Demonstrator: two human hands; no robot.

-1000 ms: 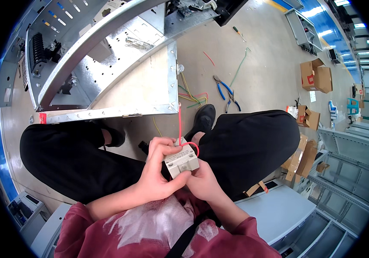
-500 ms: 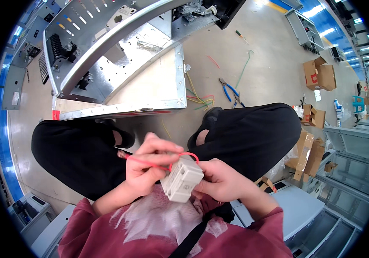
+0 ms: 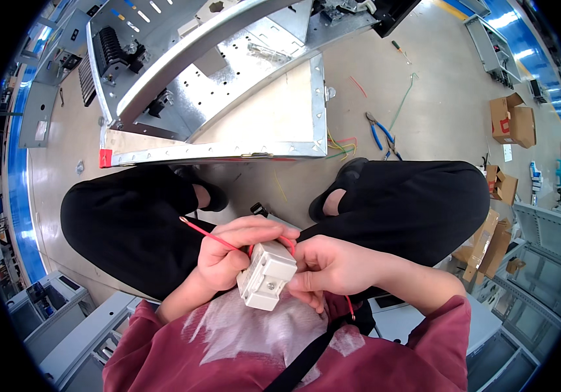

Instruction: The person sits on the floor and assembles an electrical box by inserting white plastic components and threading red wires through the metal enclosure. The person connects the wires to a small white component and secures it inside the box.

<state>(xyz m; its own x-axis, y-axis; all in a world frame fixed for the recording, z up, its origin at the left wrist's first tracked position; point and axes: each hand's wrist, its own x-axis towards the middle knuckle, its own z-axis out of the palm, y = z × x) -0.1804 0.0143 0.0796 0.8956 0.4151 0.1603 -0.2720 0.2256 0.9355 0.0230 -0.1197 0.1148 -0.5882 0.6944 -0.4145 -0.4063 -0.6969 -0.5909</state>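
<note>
A small whitish block-shaped electrical part (image 3: 268, 274), with a screw on its lower face, is held in front of my shirt. My left hand (image 3: 225, 258) wraps around its left side and top. A red wire (image 3: 203, 232) passes through that hand. Its bare, lug-like end sticks out to the left, and it loops over the block toward my right hand (image 3: 329, 264). The fingers of my right hand are curled closed at the block's right side, with the thumb against its edge. Below that hand hangs another red wire end (image 3: 351, 308). The wire's path between is hidden.
Ahead stands a metal cabinet frame (image 3: 319, 98) on a pale wooden base. Blue-handled pliers (image 3: 382, 134), a screwdriver (image 3: 400, 51) and wire scraps (image 3: 342, 145) lie on the floor. Cardboard boxes (image 3: 512, 121) and grey cabinets (image 3: 535, 281) stand to the right.
The view has shifted, moving the surroundings rightward in the picture. My left fingers have come down over the block's top, and my right fingers have shifted along its right side.
</note>
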